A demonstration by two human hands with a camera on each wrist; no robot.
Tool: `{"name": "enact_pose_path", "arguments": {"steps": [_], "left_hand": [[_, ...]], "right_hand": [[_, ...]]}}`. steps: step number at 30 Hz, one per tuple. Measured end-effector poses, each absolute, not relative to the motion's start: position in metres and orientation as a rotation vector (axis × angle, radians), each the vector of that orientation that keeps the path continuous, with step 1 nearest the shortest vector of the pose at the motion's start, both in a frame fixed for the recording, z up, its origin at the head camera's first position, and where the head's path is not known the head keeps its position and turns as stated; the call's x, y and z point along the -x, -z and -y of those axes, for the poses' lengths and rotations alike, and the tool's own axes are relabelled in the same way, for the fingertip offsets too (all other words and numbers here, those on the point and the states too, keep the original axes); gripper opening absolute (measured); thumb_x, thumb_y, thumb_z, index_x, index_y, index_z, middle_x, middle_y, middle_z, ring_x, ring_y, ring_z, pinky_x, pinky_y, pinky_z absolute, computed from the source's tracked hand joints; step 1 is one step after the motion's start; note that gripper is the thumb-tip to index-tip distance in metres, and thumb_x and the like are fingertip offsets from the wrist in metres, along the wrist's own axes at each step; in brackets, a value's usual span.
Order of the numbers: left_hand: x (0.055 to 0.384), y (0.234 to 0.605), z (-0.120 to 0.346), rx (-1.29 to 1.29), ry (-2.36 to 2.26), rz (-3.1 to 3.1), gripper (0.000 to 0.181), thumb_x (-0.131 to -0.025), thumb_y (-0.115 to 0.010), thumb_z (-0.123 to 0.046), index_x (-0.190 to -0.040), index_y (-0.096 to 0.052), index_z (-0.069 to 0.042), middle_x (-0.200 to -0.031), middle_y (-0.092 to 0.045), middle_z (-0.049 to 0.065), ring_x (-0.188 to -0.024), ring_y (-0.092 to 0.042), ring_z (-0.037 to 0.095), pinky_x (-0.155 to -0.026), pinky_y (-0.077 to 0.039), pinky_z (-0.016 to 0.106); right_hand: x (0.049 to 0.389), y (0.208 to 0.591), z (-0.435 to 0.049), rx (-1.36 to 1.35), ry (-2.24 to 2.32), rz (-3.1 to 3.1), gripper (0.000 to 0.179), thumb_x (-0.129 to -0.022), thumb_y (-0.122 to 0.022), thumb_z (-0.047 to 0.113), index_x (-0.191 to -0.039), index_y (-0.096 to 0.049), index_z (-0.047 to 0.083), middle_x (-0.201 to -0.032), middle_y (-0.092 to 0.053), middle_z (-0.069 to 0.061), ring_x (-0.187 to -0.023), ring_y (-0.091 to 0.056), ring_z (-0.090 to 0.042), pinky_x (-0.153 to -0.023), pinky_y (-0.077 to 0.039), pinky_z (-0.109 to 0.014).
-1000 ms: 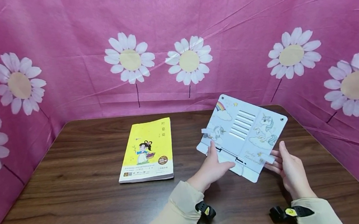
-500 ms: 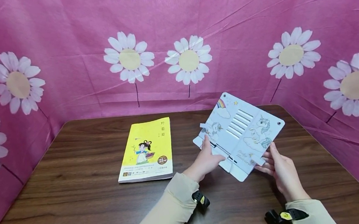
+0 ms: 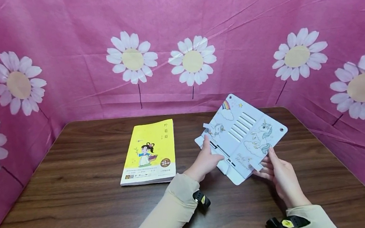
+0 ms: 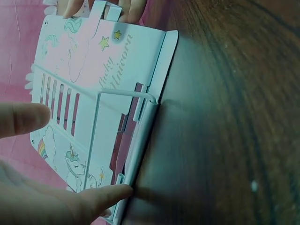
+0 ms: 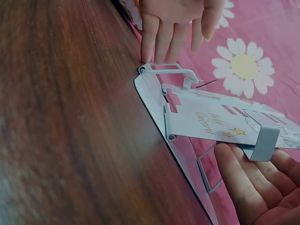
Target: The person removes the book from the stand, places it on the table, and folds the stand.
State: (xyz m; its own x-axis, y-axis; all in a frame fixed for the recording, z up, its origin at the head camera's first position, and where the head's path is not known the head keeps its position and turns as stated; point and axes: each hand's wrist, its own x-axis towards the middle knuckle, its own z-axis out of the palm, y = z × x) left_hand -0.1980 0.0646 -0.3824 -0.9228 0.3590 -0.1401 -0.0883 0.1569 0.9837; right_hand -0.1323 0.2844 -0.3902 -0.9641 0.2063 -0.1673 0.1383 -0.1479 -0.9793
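A white folding book stand (image 3: 227,128), printed with unicorns and a rainbow, stands tilted at the right of the table. Its base plate (image 4: 161,61) lies along the tabletop, and a wire bracket (image 4: 96,126) juts out in front of the panel. My left hand (image 3: 204,163) is at the near left edge; its straight fingertips (image 4: 119,190) touch the base edge while the thumb stays apart from the panel. My right hand (image 3: 284,177) holds the panel's right edge by the clip tab (image 5: 266,143), fingers behind it and thumb at the edge.
A yellow paperback book (image 3: 149,151) lies on the brown wooden table (image 3: 78,199), left of the stand. A pink curtain (image 3: 73,29) with large white daisies hangs behind and along both sides. Black wrist straps (image 3: 201,200) sit on both sleeves.
The book stand has turned clockwise as seen from above, its near corner shifting left. Both hands have moved slightly left with it. The yellow book has stayed put.
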Motion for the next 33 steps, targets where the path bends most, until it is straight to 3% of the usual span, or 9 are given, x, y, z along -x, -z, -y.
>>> {"name": "enact_pose_path", "arguments": {"steps": [11, 19, 33], "left_hand": [[0.181, 0.385, -0.073, -0.197, -1.882, -2.051, 0.097, -0.088, -0.061, -0.004, -0.159, 0.006, -0.006, -0.167, 0.002, 0.017, -0.154, -0.002, 0.03, -0.124, -0.01, 0.047], [0.166, 0.387, -0.079, -0.141, -1.893, -2.055, 0.102, -0.083, -0.065, -0.005, -0.159, 0.004, -0.008, -0.164, 0.002, 0.027, -0.153, -0.001, 0.038, -0.123, -0.011, 0.051], [0.141, 0.382, -0.086, -0.1, -1.893, -2.026, 0.1, -0.083, -0.068, -0.008, -0.159, -0.004, -0.006, -0.164, -0.001, 0.026, -0.152, -0.004, 0.039, -0.123, -0.012, 0.053]], "right_hand": [[0.132, 0.392, -0.287, 0.386, -2.329, 1.938, 0.044, -0.101, -0.046, 0.047, -0.077, -0.075, 0.025, -0.076, -0.073, 0.009, -0.067, -0.067, -0.002, -0.064, -0.059, -0.021], [0.133, 0.392, -0.29, 0.338, -2.361, 1.91, 0.042, -0.102, -0.046, 0.046, -0.08, -0.075, 0.025, -0.079, -0.074, 0.008, -0.072, -0.07, -0.002, -0.067, -0.059, -0.021], [0.133, 0.392, -0.291, 0.273, -2.416, 1.852, 0.041, -0.102, -0.047, 0.044, -0.083, -0.076, 0.022, -0.082, -0.076, 0.005, -0.075, -0.072, -0.004, -0.068, -0.059, -0.021]]}}
